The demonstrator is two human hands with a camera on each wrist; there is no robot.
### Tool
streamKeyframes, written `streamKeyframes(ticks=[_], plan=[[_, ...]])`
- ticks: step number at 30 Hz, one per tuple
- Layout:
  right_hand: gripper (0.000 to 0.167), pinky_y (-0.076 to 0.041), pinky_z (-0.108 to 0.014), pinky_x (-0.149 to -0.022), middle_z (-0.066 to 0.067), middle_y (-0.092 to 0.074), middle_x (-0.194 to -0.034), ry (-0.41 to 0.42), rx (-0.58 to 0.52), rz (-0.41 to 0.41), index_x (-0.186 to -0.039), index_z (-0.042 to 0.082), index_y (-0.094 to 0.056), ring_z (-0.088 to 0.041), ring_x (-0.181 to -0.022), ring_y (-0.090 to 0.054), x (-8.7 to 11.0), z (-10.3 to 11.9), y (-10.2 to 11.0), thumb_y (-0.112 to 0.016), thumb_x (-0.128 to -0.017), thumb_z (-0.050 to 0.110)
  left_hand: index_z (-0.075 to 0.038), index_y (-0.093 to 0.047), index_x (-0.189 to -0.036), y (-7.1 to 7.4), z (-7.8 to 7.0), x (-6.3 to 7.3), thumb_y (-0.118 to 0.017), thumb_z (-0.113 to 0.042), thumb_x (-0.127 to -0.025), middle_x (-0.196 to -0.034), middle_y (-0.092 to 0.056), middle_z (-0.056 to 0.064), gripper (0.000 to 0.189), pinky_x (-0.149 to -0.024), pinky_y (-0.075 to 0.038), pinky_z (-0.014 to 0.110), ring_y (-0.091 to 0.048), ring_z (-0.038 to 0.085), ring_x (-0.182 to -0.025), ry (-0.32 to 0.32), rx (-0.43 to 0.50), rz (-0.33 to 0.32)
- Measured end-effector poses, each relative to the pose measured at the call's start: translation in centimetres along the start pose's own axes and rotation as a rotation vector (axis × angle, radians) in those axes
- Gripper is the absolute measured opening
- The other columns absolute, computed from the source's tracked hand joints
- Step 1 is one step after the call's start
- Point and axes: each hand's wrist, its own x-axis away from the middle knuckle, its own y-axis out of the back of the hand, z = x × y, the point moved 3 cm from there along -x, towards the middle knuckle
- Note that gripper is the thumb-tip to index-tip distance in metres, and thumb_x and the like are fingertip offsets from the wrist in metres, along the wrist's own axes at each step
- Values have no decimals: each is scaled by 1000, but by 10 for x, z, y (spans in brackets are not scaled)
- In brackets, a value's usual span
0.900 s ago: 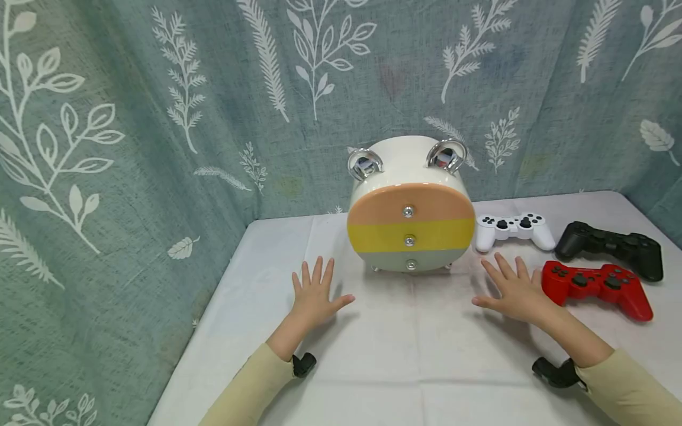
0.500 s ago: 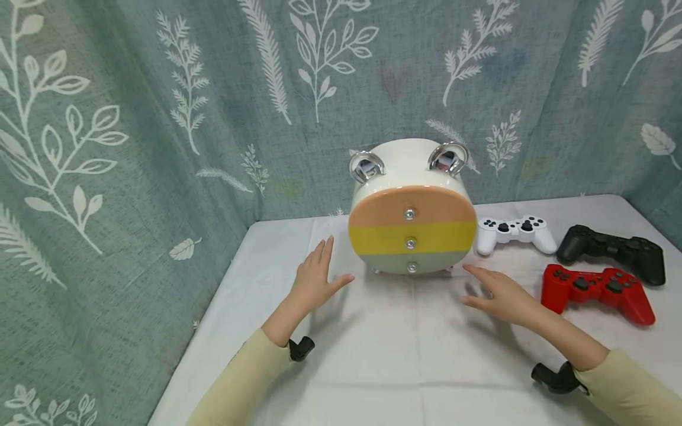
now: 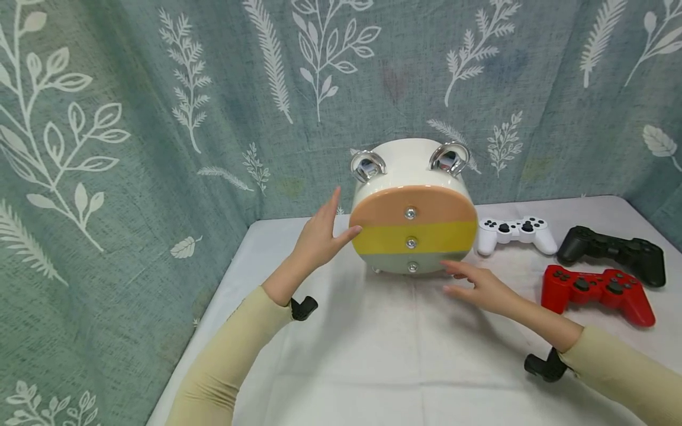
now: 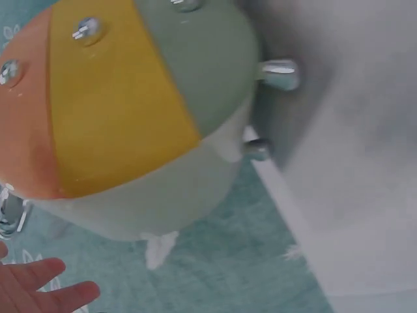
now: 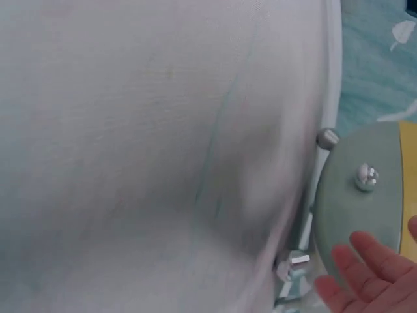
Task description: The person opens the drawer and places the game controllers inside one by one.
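A white drum-shaped cabinet (image 3: 412, 201) stands on the cloth, its front banded into an orange drawer (image 4: 26, 117), a yellow drawer (image 4: 117, 111) and a grey-green drawer (image 5: 355, 202). Each drawer front has a small silver knob, and two chrome rings sit on top. Left of the cabinet is my left hand (image 3: 318, 236), fingers straight and thumb spread near the orange and yellow fronts; contact cannot be told. My right hand (image 3: 482, 288) hovers by the lower right of the grey-green front, fingers slightly bent, holding nothing.
A white game controller (image 3: 515, 232), a black one (image 3: 613, 251) and a red one (image 3: 597, 290) lie to the right of the cabinet. White cloth (image 3: 367, 349) covers the table. Behind hangs a green leaf-patterned curtain (image 3: 224, 100).
From a spread pose low over the cloth, my left hand has risen and moved forward beside the cabinet. My right hand has moved left, away from the red controller, toward the grey-green front.
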Motion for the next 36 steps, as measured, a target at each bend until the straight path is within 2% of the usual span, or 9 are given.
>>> streamKeyframes(ticks=[4, 9, 15, 19, 22, 25, 29, 36], plan=[[52, -45, -52, -85, -23, -58, -117, 48, -67, 2, -130, -3, -46, -38, -105, -56, -8, 0, -8, -64, -87, 20, -18, 1, -149, 11, -12, -17, -48, -55, -89, -148, -25, 14, 86, -101, -34, 52, -34, 34, -130, -1, 35, -19], [52, -45, -51, -86, -24, -57, -118, 55, -129, 15, -130, -3, -46, -38, -107, -55, -15, 2, -14, -63, -87, 20, -23, 5, -148, 24, -23, -34, -50, -56, -88, -149, -22, 14, 88, -103, -30, 52, -28, 33, -134, 4, 79, -18], [49, -47, -45, -85, -23, -57, -119, 52, -163, 28, -130, -1, -48, -39, -108, -54, -19, 2, -18, -62, -88, 19, -31, 5, -147, 30, -27, -50, -51, -61, -84, -153, -15, 4, 90, -104, -28, 53, -20, 26, -138, 12, 126, 14], [48, -48, -42, -85, -23, -57, -118, 35, -179, 32, -130, 0, -49, -38, -107, -55, -22, 2, -19, -63, -88, 20, -34, 0, -147, 32, -31, -64, -53, -59, -83, -153, -15, 0, 87, -105, -27, 53, -18, 22, -139, -16, 167, 21], [48, -49, -41, -85, -23, -58, -117, 35, -178, 24, -128, 0, -51, -37, -105, -57, -24, 4, -20, -64, -87, 20, -31, -9, -148, 34, -36, -73, -56, -54, -84, -152, -19, 0, 82, -107, -26, 50, -19, 21, -139, -72, 165, 16], [47, -49, -40, -84, -23, -60, -115, 43, -174, 9, -126, -1, -53, -36, -103, -59, -26, 5, -21, -65, -86, 19, -30, -15, -147, 35, -40, -80, -58, -52, -85, -150, -23, 2, 79, -106, -27, 49, -21, 22, -138, -104, 139, 19], [45, -49, -41, -84, -22, -61, -113, 45, -178, 1, -125, 0, -54, -36, -102, -59, -31, 5, -25, -66, -85, 18, -29, -19, -147, 35, -42, -85, -60, -51, -84, -148, -27, 6, 78, -102, -32, 50, -30, 25, -134, -104, 121, 33], [44, -50, -38, -83, -19, -61, -115, 40, -196, 7, -125, 0, -54, -33, -101, -61, -40, 4, -31, -64, -87, 18, -26, -27, -144, 28, -36, -90, -66, -49, -80, -148, -27, 4, 79, -103, -31, 53, -20, 27, -138, -64, 168, 51]])
